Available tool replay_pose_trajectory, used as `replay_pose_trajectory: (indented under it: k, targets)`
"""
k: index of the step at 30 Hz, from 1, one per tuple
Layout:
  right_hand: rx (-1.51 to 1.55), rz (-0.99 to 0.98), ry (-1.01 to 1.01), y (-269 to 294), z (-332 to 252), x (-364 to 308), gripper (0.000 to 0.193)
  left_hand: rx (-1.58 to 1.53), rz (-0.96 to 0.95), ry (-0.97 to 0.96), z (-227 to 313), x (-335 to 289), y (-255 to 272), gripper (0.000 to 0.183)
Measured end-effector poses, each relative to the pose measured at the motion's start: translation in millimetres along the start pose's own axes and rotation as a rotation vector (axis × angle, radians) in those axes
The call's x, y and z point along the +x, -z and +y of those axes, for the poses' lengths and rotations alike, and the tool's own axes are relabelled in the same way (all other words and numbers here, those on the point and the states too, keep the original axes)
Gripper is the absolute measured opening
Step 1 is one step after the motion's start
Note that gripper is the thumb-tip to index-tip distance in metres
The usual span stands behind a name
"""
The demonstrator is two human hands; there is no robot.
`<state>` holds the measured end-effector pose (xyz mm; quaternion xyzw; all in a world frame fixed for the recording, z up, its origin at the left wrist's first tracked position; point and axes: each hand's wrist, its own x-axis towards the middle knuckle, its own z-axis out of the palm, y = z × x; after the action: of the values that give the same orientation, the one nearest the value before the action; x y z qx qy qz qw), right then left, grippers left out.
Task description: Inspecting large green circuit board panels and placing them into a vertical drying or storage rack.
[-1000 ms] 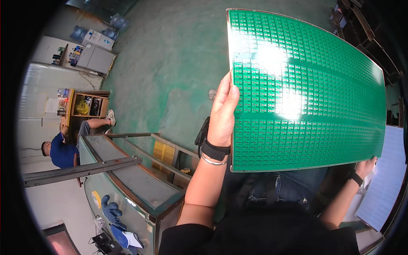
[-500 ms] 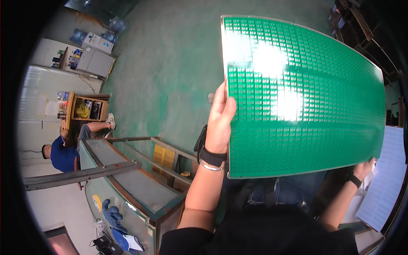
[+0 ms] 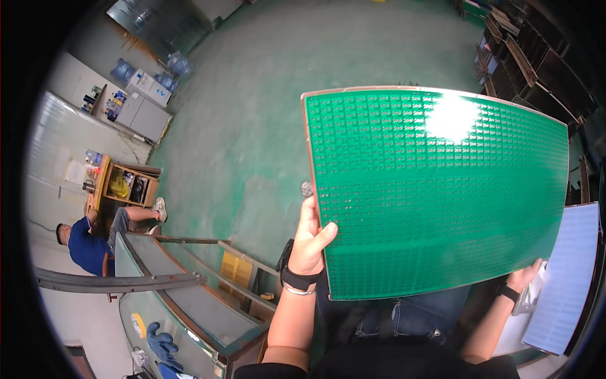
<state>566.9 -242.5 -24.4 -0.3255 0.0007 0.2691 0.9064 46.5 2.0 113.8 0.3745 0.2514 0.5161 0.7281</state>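
I hold up a large green circuit board panel point(image 3: 435, 215), glossy and covered in rows of small repeated marks, with one bright glare near its far edge. My left hand point(image 3: 309, 243) grips its left edge, thumb on the green face and the other fingers mostly hidden behind it. At the lower right corner, my right hand point(image 3: 525, 276) is closed on the panel's edge, its fingers only partly visible. Dark bands circle both wrists, and a metal bangle shows on the left one.
To my left stands a metal-framed bench point(image 3: 214, 303) with blue gloves point(image 3: 162, 344) and a tape roll point(image 3: 138, 325). A pale blue sheet point(image 3: 565, 278) lies at right. Dark racks point(image 3: 524, 63) stand far right. A seated person point(image 3: 88, 246) is beside a wooden desk point(image 3: 98, 183).
The panel and both hands sit lower in view, and the panel has tilted. Its glare has shrunk to one spot. The surroundings have also shifted, showing more of the far floor.
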Motion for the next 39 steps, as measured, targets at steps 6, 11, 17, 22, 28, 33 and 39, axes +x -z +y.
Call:
replay_pose_trajectory:
  k: [6, 11, 17, 22, 28, 33, 39]
  targets:
    - [0.023, -0.085, -0.041, -33.5, 15.7, -21.8, 0.045, -0.01, 0.013, 0.012, 0.7, -3.1, 16.5, 0.052]
    - [0.072, -0.307, -0.069, -58.4, 17.5, -33.2, 0.042, -0.018, 0.025, -0.009, 1.8, 0.1, 26.7, 0.05]
    - [0.05, -0.356, -0.049, -87.2, 23.5, -53.3, 0.036, 0.074, 0.174, -0.128, 4.2, -3.5, 55.2, 0.056]
    - [-0.057, -0.33, -0.102, -95.5, 26.7, -65.3, 0.042, 0.189, 0.32, -0.245, 7.7, -1.6, 75.1, 0.04]
    - [-0.302, -0.452, -0.179, -148.1, 24.4, -89.4, 0.06, 0.283, 0.351, -0.256, 6.5, -3.1, 105.7, 0.036]
    - [-0.402, -0.504, -0.168, -163.7, 27.1, -97.5, 0.062, 0.37, 0.436, -0.237, 3.0, -10.7, 129.0, 0.038]
    - [-0.567, -0.577, -0.19, -174.4, 26.5, -103.0, 0.062, 0.381, 0.46, -0.179, -4.0, -14.2, 142.6, 0.041]
